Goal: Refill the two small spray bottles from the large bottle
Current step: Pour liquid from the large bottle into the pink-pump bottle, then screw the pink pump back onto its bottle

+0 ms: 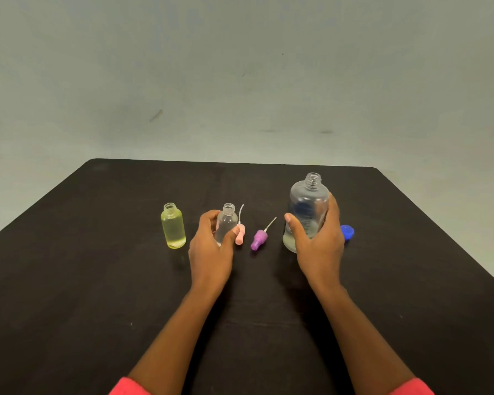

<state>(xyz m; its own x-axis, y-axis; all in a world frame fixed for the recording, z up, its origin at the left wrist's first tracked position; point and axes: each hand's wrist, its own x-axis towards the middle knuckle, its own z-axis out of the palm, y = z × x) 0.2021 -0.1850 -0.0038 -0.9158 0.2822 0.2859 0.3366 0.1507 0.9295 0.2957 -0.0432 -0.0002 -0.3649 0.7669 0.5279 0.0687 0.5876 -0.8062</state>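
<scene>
dark desk [97, 280] against a pale green wall [240, 81]. large bottle [308, 201] stands upright right of centre, neck up, right hand [320, 246] curled round it; left hand [211, 249] grips the clear small bottle [228, 218], upright too.

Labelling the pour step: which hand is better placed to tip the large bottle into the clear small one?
Right. The right hand grips the uncapped large bottle, while the left hand holds the open small clear bottle upright.
</scene>
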